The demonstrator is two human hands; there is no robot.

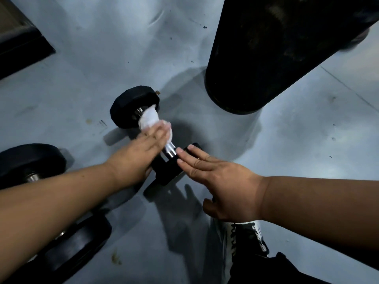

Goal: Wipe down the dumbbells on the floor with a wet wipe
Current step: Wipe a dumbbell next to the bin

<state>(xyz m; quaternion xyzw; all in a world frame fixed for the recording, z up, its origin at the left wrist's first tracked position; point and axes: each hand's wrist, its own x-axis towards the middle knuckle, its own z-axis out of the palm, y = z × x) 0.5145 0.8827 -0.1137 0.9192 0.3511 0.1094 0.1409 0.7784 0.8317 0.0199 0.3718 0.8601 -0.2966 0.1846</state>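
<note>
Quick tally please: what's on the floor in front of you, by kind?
Dumbbells: 2, one being wiped, one at left
Wet wipes: 1, under the left hand
Black cylinders: 1
Shoes: 1
Total: 5

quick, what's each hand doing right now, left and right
Left hand: presses the wet wipe onto the dumbbell handle; whether its fingers curl cannot be told.
Right hand: open, straight fingers resting on the dumbbell's near head.

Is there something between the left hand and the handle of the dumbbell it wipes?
Only the wet wipe, as intended. It lies around the handle under the left hand; nothing else blocks it.
</note>
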